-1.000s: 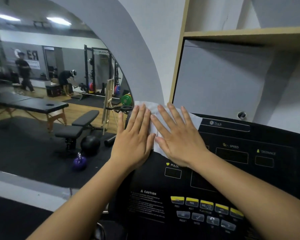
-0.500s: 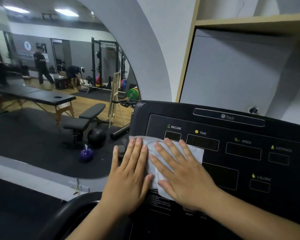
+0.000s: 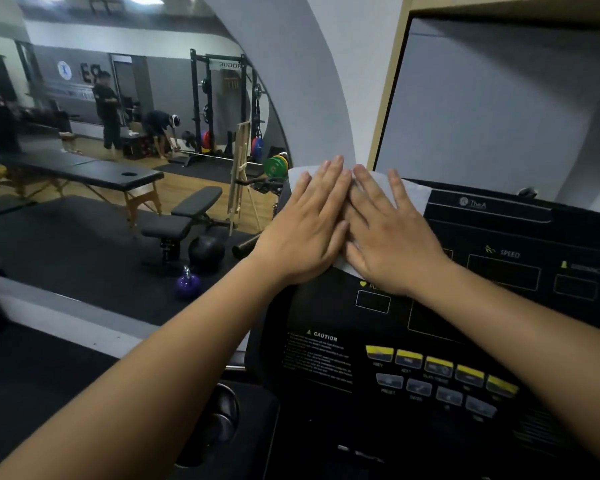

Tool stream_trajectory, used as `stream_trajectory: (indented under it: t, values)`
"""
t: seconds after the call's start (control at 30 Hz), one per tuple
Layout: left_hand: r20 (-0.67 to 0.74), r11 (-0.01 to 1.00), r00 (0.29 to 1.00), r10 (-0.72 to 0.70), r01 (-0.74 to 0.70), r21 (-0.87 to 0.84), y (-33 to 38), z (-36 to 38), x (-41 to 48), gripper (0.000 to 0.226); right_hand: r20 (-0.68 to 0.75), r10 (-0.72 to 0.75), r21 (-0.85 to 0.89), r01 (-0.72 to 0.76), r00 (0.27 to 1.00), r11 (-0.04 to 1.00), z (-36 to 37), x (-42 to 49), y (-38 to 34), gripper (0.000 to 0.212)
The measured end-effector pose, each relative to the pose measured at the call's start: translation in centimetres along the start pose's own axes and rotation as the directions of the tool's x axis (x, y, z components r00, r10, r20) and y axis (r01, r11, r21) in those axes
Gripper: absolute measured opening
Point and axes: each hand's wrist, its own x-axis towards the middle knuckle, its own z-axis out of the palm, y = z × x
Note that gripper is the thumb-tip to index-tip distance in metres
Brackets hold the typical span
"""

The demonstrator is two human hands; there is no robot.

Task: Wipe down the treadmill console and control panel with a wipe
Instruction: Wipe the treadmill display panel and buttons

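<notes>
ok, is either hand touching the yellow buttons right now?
No: the left hand and right hand both press the wipe flat at the console's upper left corner, well above the yellow buttons.

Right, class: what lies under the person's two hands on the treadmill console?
A white wipe, pressed flat by the left hand and right hand onto the console, upper left corner. Whatever the console shows beneath the wipe is covered.

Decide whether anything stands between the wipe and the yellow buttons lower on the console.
Nothing visible does. The left hand and right hand press the wipe flat on the console's top left corner; only bare panel lies down to the yellow buttons.
</notes>
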Motion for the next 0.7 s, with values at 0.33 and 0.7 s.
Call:
stream_trajectory:
  t: [0.33,0.7]
  values:
    - [-0.057,0.992,0.998,-0.041,0.047,0.118,-0.8,1.5,-2.7,0.068,-0.038,-0.036,0.048,0.038,0.999,0.998,0.7,-1.2,-0.9,0.072]
    - [0.006,0.991,0.995,-0.100,0.099,0.095,0.8,2.4,-8.8,0.071,-0.061,-0.091,0.067,0.095,0.994,0.993,2.0,-4.3,-4.7,0.074]
